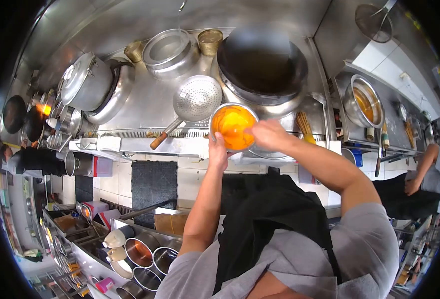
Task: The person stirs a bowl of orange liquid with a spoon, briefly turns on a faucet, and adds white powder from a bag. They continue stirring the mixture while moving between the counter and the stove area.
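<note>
My left hand (218,151) grips the near-left rim of a round metal bowl (211,124), its thumb over the edge. Inside the bowl is a bright orange-yellow liquid (234,122) that looks like beaten egg, streaked as if being stirred. At the bowl's right rim is my right hand (268,135), blurred by motion, its fingers closed; what they hold cannot be made out. Just behind the bowl lies a perforated metal strainer ladle (197,97) with a wooden handle. A large dark wok (262,65) sits on the stove beyond my right hand.
A lidded pot (83,82) stands at the left of the steel counter (135,94). A bamboo brush (303,125) lies right of my right hand. Another metal bowl (363,102) is on the right-hand counter. One person (419,184) stands at right, another (33,159) at left.
</note>
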Motion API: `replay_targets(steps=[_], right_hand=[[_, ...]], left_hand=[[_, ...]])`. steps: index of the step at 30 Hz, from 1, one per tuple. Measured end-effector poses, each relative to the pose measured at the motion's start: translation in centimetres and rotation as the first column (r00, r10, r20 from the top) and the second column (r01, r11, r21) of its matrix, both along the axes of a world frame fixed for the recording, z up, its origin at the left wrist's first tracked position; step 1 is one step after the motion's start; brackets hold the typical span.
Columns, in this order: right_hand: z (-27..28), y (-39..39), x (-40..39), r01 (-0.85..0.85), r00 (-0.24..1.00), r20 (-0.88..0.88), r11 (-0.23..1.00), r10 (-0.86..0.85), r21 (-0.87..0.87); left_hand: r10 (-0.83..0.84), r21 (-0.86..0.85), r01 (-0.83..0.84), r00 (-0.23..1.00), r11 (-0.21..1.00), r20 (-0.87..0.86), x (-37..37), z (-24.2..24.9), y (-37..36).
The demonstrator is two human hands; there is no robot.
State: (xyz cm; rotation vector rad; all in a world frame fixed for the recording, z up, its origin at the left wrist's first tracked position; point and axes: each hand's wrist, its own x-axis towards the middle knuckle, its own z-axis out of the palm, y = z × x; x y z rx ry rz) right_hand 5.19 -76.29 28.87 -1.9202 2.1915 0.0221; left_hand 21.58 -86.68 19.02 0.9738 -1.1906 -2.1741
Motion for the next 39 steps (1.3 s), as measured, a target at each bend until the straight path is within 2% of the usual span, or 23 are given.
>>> replay_targets(steps=[1, 2, 4, 6, 8, 9, 10, 12, 14, 16, 17, 20, 21, 24, 25, 26, 28, 30, 32, 34, 36, 37, 39], right_hand=[[-0.1, 0.8, 0.2, -0.02, 0.995, 0.1, 0.999, 0.016, 0.039], [0.0, 1.0, -1.1, -0.017, 0.994, 0.108, 0.999, 0.012, 0.04], [0.3, 0.3, -5.0, 0.001, 0.99, 0.137, 0.98, -0.029, 0.2], [0.5, -0.3, -5.1, 0.089, 0.993, 0.069, 0.99, -0.097, 0.108], [-1.2, 0.0, -2.9, 0.044, 0.998, 0.05, 0.997, -0.047, 0.066], [-1.1, 0.9, -2.1, -0.063, 0.994, 0.09, 0.998, 0.061, 0.017], [-0.3, 0.7, -3.6, -0.065, 0.993, 0.102, 0.998, 0.064, 0.013], [1.1, -0.2, -8.5, -0.004, 0.989, 0.145, 0.987, -0.02, 0.162], [0.5, -0.6, -8.1, 0.01, 0.992, 0.124, 0.994, -0.024, 0.112], [-0.1, 0.9, -5.4, -0.053, 0.995, 0.091, 0.996, 0.047, 0.071], [-0.4, 1.7, -5.6, -0.159, 0.982, 0.111, 0.986, 0.153, 0.045], [-0.7, 0.5, -11.0, -0.156, 0.984, 0.093, 0.986, 0.151, 0.051], [-0.1, -0.2, -11.7, -0.087, 0.992, 0.092, 0.996, 0.086, 0.008], [-1.9, 0.7, -8.2, -0.143, 0.98, 0.134, 0.989, 0.148, -0.043], [-1.4, 1.1, -7.6, -0.229, 0.97, 0.101, 0.972, 0.223, 0.055], [-1.0, 0.7, -8.7, -0.234, 0.969, 0.098, 0.971, 0.228, 0.052], [-0.9, -0.4, -11.8, -0.13, 0.983, 0.125, 0.991, 0.133, -0.033], [-1.3, -2.2, -11.5, -0.068, 0.988, 0.138, 0.996, 0.075, -0.051], [-1.8, -2.7, -8.0, -0.039, 0.984, 0.171, 0.996, 0.053, -0.085], [-4.9, -3.7, -5.7, 0.025, 0.943, 0.333, 0.999, -0.009, -0.045], [-4.7, -4.9, -4.3, 0.13, 0.851, 0.515, 0.991, -0.108, -0.007], [-4.6, -5.0, -3.9, 0.157, 0.851, 0.507, 0.988, -0.139, 0.006], [-4.4, -4.4, -3.7, 0.213, 0.713, 0.657, 0.968, -0.245, 0.131]], left_hand=[[0.01, 0.045, -0.011, 1.0, 0.999, 0.019, 0.5, -0.7, -0.2], [0.019, 0.089, -0.023, 0.999, 0.996, 0.039, 0.8, -1.4, -0.2], [0.013, 0.106, -0.019, 0.998, 0.994, 0.059, 0.7, -1.7, 0.7], [0.028, -0.005, -0.028, 0.994, 1.0, 0.102, -0.9, -1.5, 1.9], [0.033, 0.001, -0.033, 0.996, 0.999, 0.084, -1.6, -1.3, 1.8], [0.045, 0.019, -0.047, 0.995, 0.999, 0.092, -1.5, -0.9, 1.5], [0.057, 0.035, -0.061, 0.993, 0.998, 0.103, -1.3, -0.7, 1.2], [0.067, -0.01, -0.066, 0.994, 0.998, 0.087, -1.8, -0.6, 1.5], [0.057, -0.029, -0.055, 0.995, 0.998, 0.086, -3.1, -0.7, 1.8], [0.086, -0.004, -0.085, 0.993, 0.996, 0.078, -3.7, 0.0, 2.1], [0.111, 0.019, -0.112, 0.992, 0.994, 0.059, -4.0, 0.4, 2.1], [0.097, -0.01, -0.097, 0.993, 0.995, 0.06, -4.2, 1.1, 2.9], [0.107, -0.032, -0.104, 0.989, 0.994, 0.102, -4.7, 1.2, 3.3], [0.14, 0.005, -0.141, 0.988, 0.99, 0.069, -5.4, 0.3, 2.4], [0.146, 0.003, -0.147, 0.987, 0.989, 0.071, -5.0, 0.1, 2.0], [0.139, -0.004, -0.139, 0.987, 0.99, 0.075, -4.6, 0.0, 1.6], [0.131, -0.01, -0.131, 0.988, 0.991, 0.079, -4.2, 0.3, 1.1], [0.136, -0.044, -0.13, 0.972, 0.991, 0.194, -4.5, 0.9, 0.4], [0.14, -0.049, -0.134, 0.977, 0.99, 0.161, -3.6, -1.0, -1.7], [0.083, -0.009, -0.082, 0.996, 0.997, 0.028, -2.4, -3.1, -5.0], [0.125, -0.096, -0.111, 0.98, 0.989, 0.154, -1.3, -4.9, -8.9], [0.118, -0.15, -0.083, 0.964, 0.985, 0.238, -0.8, -5.3, -11.3], [0.073, -0.166, -0.015, 0.935, 0.986, 0.347, -0.2, -6.7, -16.3]])
